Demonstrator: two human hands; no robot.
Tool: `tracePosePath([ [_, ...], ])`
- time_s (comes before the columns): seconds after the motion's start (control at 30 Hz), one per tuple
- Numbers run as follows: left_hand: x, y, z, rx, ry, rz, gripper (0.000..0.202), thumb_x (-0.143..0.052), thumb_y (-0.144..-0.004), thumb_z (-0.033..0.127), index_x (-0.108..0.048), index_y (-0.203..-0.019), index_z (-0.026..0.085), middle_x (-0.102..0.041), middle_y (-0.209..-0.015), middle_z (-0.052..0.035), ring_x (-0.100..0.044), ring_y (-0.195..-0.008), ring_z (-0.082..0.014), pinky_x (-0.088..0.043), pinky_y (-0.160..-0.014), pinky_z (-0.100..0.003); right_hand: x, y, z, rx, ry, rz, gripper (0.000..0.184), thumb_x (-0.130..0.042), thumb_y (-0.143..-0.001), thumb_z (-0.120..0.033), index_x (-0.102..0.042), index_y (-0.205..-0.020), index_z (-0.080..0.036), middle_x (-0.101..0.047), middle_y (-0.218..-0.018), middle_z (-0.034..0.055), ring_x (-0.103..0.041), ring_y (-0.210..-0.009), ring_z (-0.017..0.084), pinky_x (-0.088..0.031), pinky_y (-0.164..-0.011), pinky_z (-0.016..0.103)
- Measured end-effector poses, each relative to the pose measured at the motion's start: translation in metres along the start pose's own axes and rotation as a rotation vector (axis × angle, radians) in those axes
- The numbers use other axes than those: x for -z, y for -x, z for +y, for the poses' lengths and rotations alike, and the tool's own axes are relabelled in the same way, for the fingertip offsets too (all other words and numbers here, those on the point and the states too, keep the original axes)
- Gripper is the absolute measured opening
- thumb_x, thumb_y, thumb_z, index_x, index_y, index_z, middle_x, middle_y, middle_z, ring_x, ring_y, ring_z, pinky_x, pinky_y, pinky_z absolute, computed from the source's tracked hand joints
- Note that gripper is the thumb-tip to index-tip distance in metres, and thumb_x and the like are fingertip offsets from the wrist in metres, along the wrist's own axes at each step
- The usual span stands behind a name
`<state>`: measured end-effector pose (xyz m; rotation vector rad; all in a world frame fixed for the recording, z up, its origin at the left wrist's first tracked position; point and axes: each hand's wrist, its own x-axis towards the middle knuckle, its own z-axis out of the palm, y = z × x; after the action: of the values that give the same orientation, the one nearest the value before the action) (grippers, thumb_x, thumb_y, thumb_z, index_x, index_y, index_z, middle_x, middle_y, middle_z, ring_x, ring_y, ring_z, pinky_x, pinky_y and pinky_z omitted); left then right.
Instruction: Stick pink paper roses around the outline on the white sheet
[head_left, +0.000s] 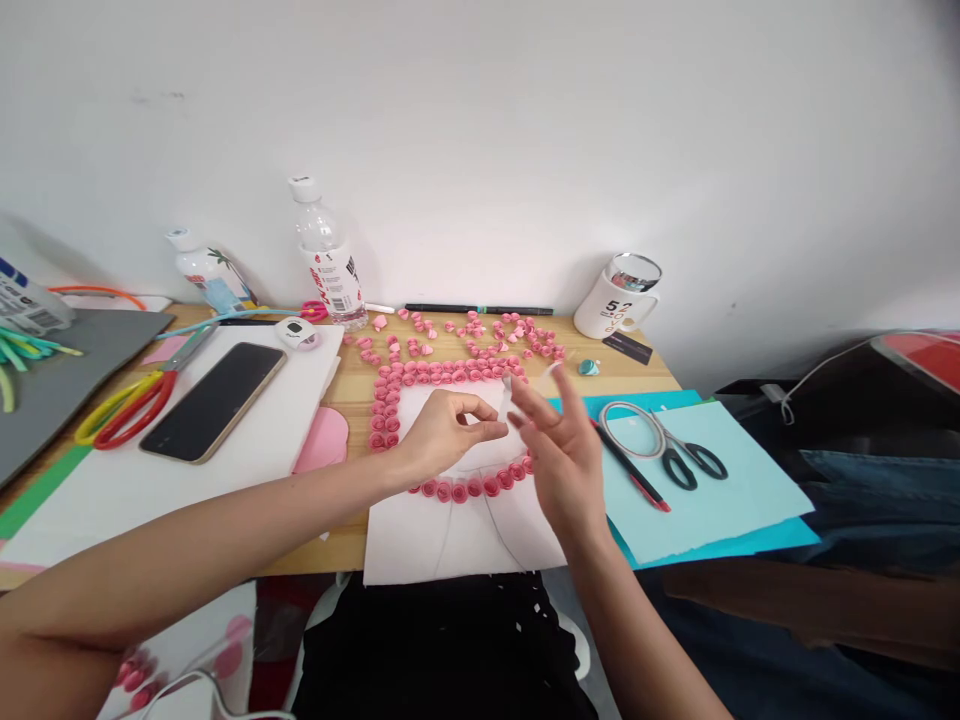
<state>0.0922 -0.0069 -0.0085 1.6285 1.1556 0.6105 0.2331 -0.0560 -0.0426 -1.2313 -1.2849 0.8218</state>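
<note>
My left hand [450,435] is closed in a pinch over the white sheet [427,535], at a small whitish strip [505,398] that looks like tape. Facing it from the right is my right hand [566,465], its fingers stretched and apart. A pale scrap [553,369] shows by one of its fingertips, seemingly stuck there. Beneath both hands, rolled pink paper roses [460,490] line a drawn outline on the sheet, along its top, left side and lower curve. Pencil lines run below them. Loose pink roses [472,325] lie scattered behind the sheet.
To the right, blue paper [712,480] bears black-handled scissors [694,463], a tape roll [632,430] and a pen [634,468]. A mug [611,300] and a water bottle [328,260] stand behind. A phone [214,402] and red-yellow scissors [139,408] lie left.
</note>
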Motion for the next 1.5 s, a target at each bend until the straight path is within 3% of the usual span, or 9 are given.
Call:
tracePosePath([
  [0.13, 0.009, 0.002, 0.014, 0.007, -0.129, -0.063, 0.007, -0.068, -0.073, 0.022, -0.068, -0.067, 0.017, -0.07, -0.077, -0.0001, -0.059, -0.07, -0.0133, -0.045, -0.068, -0.027, 0.013, -0.005, -0.001, 0.282, 0.529, 0.209, 0.072, -0.031, -0.082, -0.009, -0.009, -0.148, -0.025, -0.069, -0.101, 0.0081, -0.055, -0.114, 0.025, -0.046, -0.086, 0.047],
  [0.27, 0.014, 0.001, 0.021, -0.034, -0.247, -0.065, 0.01, -0.066, -0.074, 0.021, -0.066, -0.064, 0.017, -0.069, -0.076, 0.0001, -0.059, -0.07, -0.0139, -0.044, -0.066, -0.027, 0.028, -0.02, -0.009, 0.349, 0.579, 0.323, 0.069, -0.033, -0.085, -0.011, -0.009, -0.148, -0.026, -0.06, -0.117, 0.0111, -0.059, -0.107, 0.024, -0.048, -0.085, 0.045],
  [0.33, 0.015, 0.0, 0.022, -0.027, -0.299, -0.072, 0.011, -0.066, -0.074, 0.02, -0.066, -0.063, 0.017, -0.069, -0.075, 0.0001, -0.059, -0.071, -0.0142, -0.044, -0.067, -0.027, 0.034, -0.028, -0.013, 0.294, 0.464, 0.266, 0.065, -0.036, -0.088, -0.017, -0.011, -0.147, -0.026, -0.059, -0.118, 0.0119, -0.061, -0.102, 0.023, -0.05, -0.084, 0.044],
  [0.5, 0.015, -0.003, 0.014, -0.056, -0.416, -0.101, 0.01, -0.064, -0.075, 0.023, -0.067, -0.067, 0.017, -0.069, -0.076, -0.0002, -0.058, -0.069, -0.0139, -0.042, -0.064, -0.026, 0.043, -0.038, -0.017, 0.048, 0.164, -0.162, 0.07, -0.055, -0.085, -0.03, -0.02, -0.145, -0.022, -0.067, -0.092, 0.0066, -0.065, -0.085, 0.02, -0.054, -0.076, 0.039],
  [0.73, 0.013, -0.005, 0.006, -0.031, -0.507, -0.172, 0.012, -0.06, -0.076, 0.022, -0.069, -0.07, 0.017, -0.069, -0.074, -0.0014, -0.058, -0.069, -0.0152, -0.041, -0.062, -0.026, 0.044, -0.041, -0.021, -0.014, 0.16, -0.316, 0.07, -0.066, -0.078, -0.032, -0.035, -0.14, -0.022, -0.065, -0.079, 0.0019, -0.063, -0.072, 0.017, -0.055, -0.066, 0.035],
  [1.0, 0.013, -0.008, 0.0, 0.031, -0.439, -0.205, 0.015, -0.057, -0.079, 0.022, -0.069, -0.072, 0.017, -0.07, -0.077, -0.0022, -0.061, -0.071, -0.0163, -0.043, -0.064, -0.027, 0.035, -0.037, -0.015, 0.02, 0.268, -0.336, 0.07, -0.061, -0.079, -0.026, -0.03, -0.142, -0.023, -0.063, -0.074, -0.0011, -0.061, -0.066, 0.015, -0.054, -0.067, 0.035],
  [1.23, 0.013, -0.006, 0.001, 0.028, -0.484, -0.204, 0.015, -0.056, -0.079, 0.02, -0.068, -0.07, 0.017, -0.07, -0.076, -0.0026, -0.062, -0.072, -0.0169, -0.043, -0.064, -0.027, 0.036, -0.041, -0.008, 0.041, 0.261, -0.203, 0.069, -0.06, -0.079, -0.027, -0.031, -0.142, -0.025, -0.063, -0.096, 0.005, -0.062, -0.079, 0.016, -0.055, -0.069, 0.034],
  [1.37, 0.009, -0.004, -0.001, 0.045, -0.454, -0.23, 0.016, -0.057, -0.078, 0.02, -0.068, -0.068, 0.017, -0.069, -0.071, -0.0021, -0.06, -0.065, -0.0153, -0.043, -0.06, -0.026, 0.035, -0.04, -0.013, -0.064, 0.273, -0.316, 0.076, -0.065, -0.076, -0.026, -0.03, -0.143, -0.021, -0.068, -0.079, 0.0023, -0.064, -0.072, 0.018, -0.056, -0.071, 0.036],
  [1.5, 0.008, -0.008, -0.007, 0.129, -0.296, -0.22, 0.011, -0.061, -0.075, 0.02, -0.07, -0.07, 0.016, -0.07, -0.074, -0.0039, -0.062, -0.071, -0.0166, -0.045, -0.065, -0.027, 0.035, -0.033, -0.016, -0.094, 0.325, -0.314, 0.075, -0.062, -0.077, -0.025, -0.028, -0.143, -0.022, -0.067, -0.073, 0.0001, -0.064, -0.067, 0.017, -0.057, -0.067, 0.036],
])
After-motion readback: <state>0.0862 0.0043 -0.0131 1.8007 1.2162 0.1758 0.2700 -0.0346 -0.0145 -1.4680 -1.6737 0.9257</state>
